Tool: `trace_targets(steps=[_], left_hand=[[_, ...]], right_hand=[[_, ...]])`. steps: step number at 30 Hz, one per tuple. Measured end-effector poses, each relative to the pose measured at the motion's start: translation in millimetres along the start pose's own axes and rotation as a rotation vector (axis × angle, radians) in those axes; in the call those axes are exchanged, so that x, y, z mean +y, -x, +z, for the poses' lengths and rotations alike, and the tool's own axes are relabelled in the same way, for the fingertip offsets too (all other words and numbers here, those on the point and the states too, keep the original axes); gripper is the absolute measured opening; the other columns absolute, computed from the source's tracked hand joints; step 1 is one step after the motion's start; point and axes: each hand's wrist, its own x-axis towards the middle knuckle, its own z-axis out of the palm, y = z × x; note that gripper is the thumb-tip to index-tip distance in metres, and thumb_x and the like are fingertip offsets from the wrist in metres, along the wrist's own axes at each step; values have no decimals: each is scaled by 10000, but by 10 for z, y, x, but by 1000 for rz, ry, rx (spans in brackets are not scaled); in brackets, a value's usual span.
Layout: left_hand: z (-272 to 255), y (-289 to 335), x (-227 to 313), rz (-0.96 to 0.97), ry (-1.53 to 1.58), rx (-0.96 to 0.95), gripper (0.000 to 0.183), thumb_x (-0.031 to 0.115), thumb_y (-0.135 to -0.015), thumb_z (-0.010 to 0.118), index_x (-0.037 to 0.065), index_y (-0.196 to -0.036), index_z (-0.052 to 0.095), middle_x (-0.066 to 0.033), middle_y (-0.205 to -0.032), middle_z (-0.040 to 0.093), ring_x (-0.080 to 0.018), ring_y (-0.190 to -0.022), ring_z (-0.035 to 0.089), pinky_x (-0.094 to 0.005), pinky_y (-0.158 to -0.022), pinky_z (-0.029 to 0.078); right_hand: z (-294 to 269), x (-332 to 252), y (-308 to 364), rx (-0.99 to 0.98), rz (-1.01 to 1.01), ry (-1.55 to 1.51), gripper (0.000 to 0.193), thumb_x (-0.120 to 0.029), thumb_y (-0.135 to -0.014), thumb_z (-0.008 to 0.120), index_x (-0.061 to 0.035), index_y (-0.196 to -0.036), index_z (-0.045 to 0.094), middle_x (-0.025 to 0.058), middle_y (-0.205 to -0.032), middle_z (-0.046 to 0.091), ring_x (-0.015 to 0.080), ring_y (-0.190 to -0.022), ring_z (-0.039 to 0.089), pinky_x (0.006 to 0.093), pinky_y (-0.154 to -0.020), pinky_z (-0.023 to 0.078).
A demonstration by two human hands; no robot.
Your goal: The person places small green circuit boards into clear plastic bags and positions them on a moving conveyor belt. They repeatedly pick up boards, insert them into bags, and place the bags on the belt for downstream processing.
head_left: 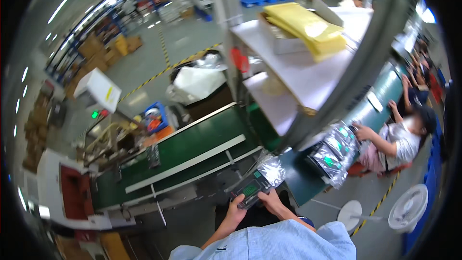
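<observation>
Head view: a dark rectangular device (250, 190) sits between both hands, left hand (234, 210) gripping its near left end, right hand (271, 201) gripping its right side; shiny clear plastic (272, 170) lies at its far end.

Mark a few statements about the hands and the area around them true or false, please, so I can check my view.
1. The right hand touches a dark boxy item. True.
2. The left hand hangs empty, away from the item. False: it holds the item too.
3. A white fan stands toward the picture's right. True.
4. The yellow packages lie on the floor. False: they are up on the white shelf unit.
</observation>
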Motion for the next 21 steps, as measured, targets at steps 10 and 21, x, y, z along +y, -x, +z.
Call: trace_targets(steps=[10, 21], left_hand=[[-746, 1177, 1430, 248, -478, -153, 1100, 452, -614, 768, 41, -1397, 114, -104, -1398, 250, -205, -1278, 273, -346, -1048, 216], [-1859, 1441, 1625, 186, -103, 150, 541, 38, -674, 667, 32, -1182, 483, -121, -1097, 572, -254, -970, 576, -406, -855, 462]], right_hand=[[1647, 230, -523, -427, 316, 145, 607, -137, -681, 679, -11, -1208, 406, 92, -1095, 528, 217, -1046, 497, 368, -939, 370], [2661, 860, -917, -747, 126, 884, 684, -323, -790, 661, 19, -1271, 316, 162, -1128, 499, 221, -1024, 505, 313, -881, 412]])
